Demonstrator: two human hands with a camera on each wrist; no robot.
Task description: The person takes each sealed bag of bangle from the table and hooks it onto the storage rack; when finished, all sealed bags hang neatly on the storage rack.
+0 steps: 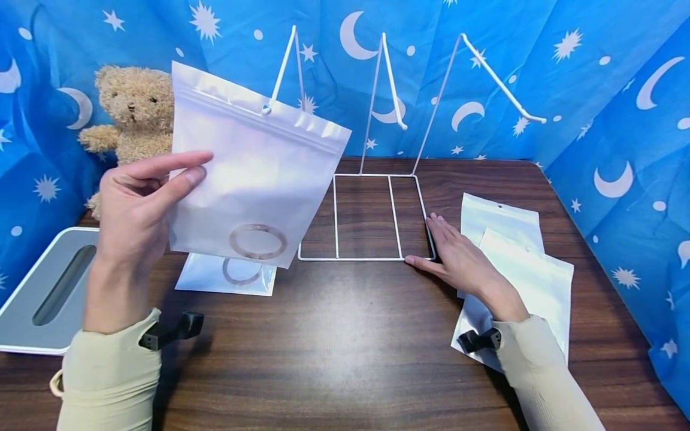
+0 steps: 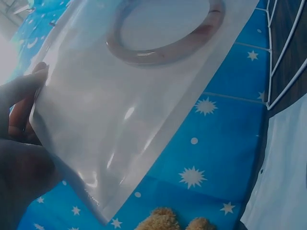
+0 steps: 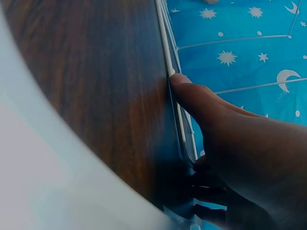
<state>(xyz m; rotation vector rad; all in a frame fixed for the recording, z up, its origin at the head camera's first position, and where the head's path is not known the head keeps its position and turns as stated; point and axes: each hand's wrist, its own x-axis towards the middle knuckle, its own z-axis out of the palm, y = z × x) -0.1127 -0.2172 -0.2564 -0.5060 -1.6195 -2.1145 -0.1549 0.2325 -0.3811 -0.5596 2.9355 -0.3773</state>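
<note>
My left hand (image 1: 137, 206) pinches the left edge of a whitish zip bag (image 1: 242, 161) between thumb and fingers. A brownish-pink bangle (image 2: 144, 56) lies at the bottom of this bag. The bag's top overlaps the leftmost hook (image 1: 279, 72) of a white wire rack (image 1: 395, 215), with the hook's tip showing in front of the bag. At the rack's front right corner, my right hand (image 1: 466, 263) rests on the base, fingers extended along the right bar. Its thumb (image 3: 189, 93) touches the front bar.
Behind the raised bag, another bag (image 1: 199, 278) with a bangle lies on the table. Two overlapping bags (image 1: 539, 299) lie by my right forearm. A teddy bear (image 1: 142, 143) sits at back left, and a grey slotted box (image 1: 32, 293) stands at left. Two more hooks (image 1: 393, 90) stick out forward.
</note>
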